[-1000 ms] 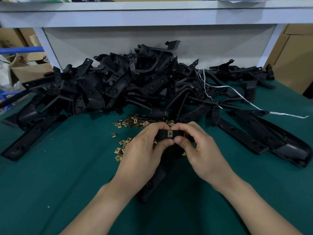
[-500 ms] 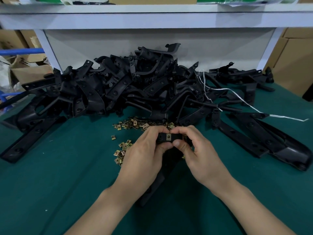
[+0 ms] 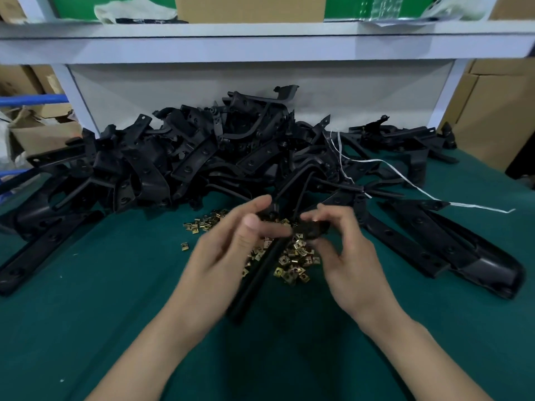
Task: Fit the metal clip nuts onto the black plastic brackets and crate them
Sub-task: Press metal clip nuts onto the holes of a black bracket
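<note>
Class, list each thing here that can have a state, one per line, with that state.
left hand, grips the held bracket
right hand, pinches the held bracket's upper end
held bracket, tilted, over the clip nuts
clip nuts, loose, heaped on the green mat
bracket pile, tangled on the mat

black brackets (image 3: 202, 157), brass clip nuts (image 3: 292, 263), green table (image 3: 101, 285)

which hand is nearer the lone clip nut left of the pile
Left. The left hand is just right of the lone clip nut; the right hand is farther right, past the held bracket and the nut pile.
</note>
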{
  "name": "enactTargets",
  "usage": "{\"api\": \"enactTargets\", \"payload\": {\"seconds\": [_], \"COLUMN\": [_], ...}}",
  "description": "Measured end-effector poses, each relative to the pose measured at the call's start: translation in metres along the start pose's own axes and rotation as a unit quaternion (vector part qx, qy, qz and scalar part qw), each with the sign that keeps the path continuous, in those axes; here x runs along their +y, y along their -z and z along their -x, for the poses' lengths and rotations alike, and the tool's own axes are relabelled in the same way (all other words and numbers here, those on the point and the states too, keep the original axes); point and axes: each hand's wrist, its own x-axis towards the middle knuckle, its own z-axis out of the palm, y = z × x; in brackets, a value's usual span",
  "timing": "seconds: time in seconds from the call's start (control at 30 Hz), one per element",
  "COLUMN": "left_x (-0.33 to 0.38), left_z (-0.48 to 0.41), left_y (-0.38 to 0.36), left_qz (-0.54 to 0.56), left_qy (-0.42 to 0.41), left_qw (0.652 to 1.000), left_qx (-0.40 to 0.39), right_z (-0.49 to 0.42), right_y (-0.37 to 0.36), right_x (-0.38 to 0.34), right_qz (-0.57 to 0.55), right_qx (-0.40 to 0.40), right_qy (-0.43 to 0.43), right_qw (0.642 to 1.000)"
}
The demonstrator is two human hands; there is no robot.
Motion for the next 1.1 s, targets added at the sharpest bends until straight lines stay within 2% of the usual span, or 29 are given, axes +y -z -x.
{"api": "enactTargets", "payload": {"seconds": [0.1, 0.2, 0.27, 0.43, 0.53, 0.6, 0.8, 1.1], "left_x": [-0.013, -0.024, -0.029, -0.035, -0.026, -0.02, -0.022, -0.033], "left_z": [-0.008, -0.003, 0.003, 0.007, 0.007, 0.005, 0.004, 0.001], "left_y": [0.008, -0.002, -0.012, -0.013, -0.005, -0.002, -0.003, -0.004], "left_qz": [0.004, -0.092, -0.114, -0.197, -0.308, -0.332, -0.263, -0.203], "left_qy": [-0.003, -0.01, -0.028, -0.073, -0.1, -0.099, -0.038, -0.03], "left_qw": [0.998, 0.996, 0.993, 0.978, 0.946, 0.937, 0.963, 0.978], "left_qx": [0.063, 0.009, -0.028, -0.016, 0.023, 0.043, 0.053, 0.046], "right_z": [-0.008, -0.009, -0.007, -0.004, -0.008, -0.01, 0.0, -0.001], "right_y": [0.006, 0.002, -0.006, -0.016, -0.007, -0.001, -0.001, -0.002], "right_x": [0.003, -0.001, 0.0, 0.002, 0.0, 0.001, -0.004, -0.006], "right_qz": [-0.152, -0.35, -0.408, -0.37, -0.238, -0.186, -0.122, -0.088], "right_qx": [0.019, -0.039, -0.096, -0.105, -0.077, -0.057, -0.04, -0.044], "right_qy": [-0.011, -0.065, -0.091, -0.109, -0.097, -0.098, -0.094, -0.096], "right_qw": [0.988, 0.934, 0.904, 0.917, 0.963, 0.976, 0.987, 0.99]}}
